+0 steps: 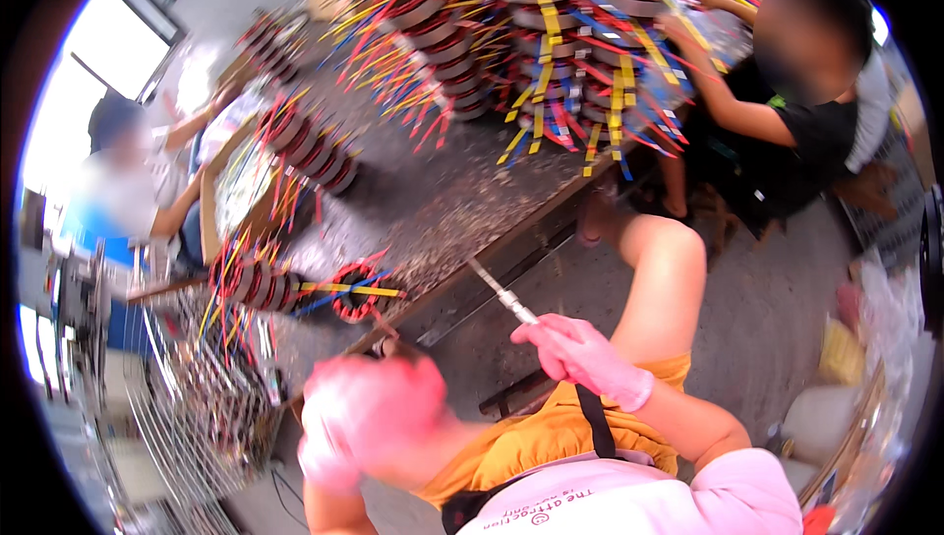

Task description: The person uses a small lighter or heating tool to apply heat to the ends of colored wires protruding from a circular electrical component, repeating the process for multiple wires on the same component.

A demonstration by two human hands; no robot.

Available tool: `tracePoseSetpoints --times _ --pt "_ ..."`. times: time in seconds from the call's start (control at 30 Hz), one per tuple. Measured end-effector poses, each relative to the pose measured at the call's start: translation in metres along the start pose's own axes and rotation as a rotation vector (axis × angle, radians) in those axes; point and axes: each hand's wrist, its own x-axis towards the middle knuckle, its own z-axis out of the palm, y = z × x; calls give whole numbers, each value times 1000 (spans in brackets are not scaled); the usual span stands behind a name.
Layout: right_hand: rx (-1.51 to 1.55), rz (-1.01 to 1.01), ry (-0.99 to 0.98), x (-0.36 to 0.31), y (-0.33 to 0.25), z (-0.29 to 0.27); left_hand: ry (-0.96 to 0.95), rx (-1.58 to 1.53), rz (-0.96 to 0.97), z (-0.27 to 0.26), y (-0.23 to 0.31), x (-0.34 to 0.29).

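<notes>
My right hand [580, 350], in a pink glove, is closed around a slim metal rod tool [506, 297] with a pale, banded shank. Its thin tip points up and left, in front of the table edge. My left hand [369, 402], gloved in pink too, is badly smeared by motion at the lower left, near the table's front edge, so its fingers cannot be read. Just beyond it on the table lies a ring-shaped stator [359, 291] with red windings and yellow, blue and red leads. A row of similar stators [261, 284] lies to its left.
Tall stacks of wired stators [442, 53] stand on the worn dark table [413, 206]. One person [787, 92] works at the right, another [133, 171] at the far left, beside a shallow box [221, 191]. Wire racking [162, 417] stands at the lower left.
</notes>
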Motion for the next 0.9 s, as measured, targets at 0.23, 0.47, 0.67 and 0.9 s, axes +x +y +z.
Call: tracePoseSetpoints --times 0.23,0.47,0.67,0.9 --pt "-47 32 3 2 -2 8 -449 43 -512 21 -134 -45" --pt "-26 169 -18 10 -3 12 -434 13 -531 51 -137 -48" --pt "-121 220 -33 16 0 14 -318 153 -792 79 -106 -45" --pt "-162 231 -10 17 6 17 -222 45 -713 76 -116 -52"
